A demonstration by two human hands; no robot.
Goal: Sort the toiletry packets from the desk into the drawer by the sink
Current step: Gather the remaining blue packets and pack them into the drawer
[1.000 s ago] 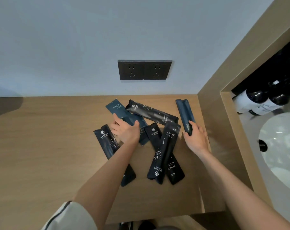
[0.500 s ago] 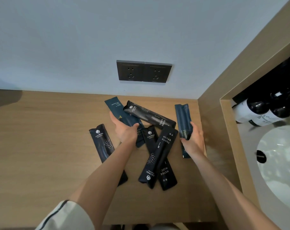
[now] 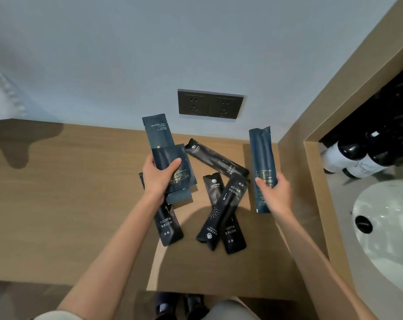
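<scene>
While dark toiletry packets lie scattered on the wooden tabletop (image 3: pixel 80 204), both hands hold some of them lifted over it. At the left of the group, a black toothbrush packet (image 3: pixel 169 225) lies flat on the tabletop, and its upper end is hidden under the left wrist. The left hand (image 3: pixel 160 179) grips a small fan of flat teal packets (image 3: pixel 160 144). Its thumb presses across their front from the right and the other fingers curl round the left edge. The top packet has pale lettering and reaches up in front of the wall. How many packets are in this fan I cannot tell exactly.

In the middle, a slanted black packet (image 3: pixel 216 159) lies near the wall. Below it two more black packets cross each other, the upper crossing packet (image 3: pixel 228 199) lying over the lower crossing packet (image 3: pixel 234 234). No hand touches these three.

Further right, the right hand (image 3: pixel 275 192) holds a long narrow teal packet (image 3: pixel 261 155) almost upright, with the thumb on its front and the fingers wrapped behind its lower half. At the far right, past a wooden partition, a white sink (image 3: pixel 392 239) is seen, with dark bottles (image 3: pixel 348 155) beside it.
</scene>
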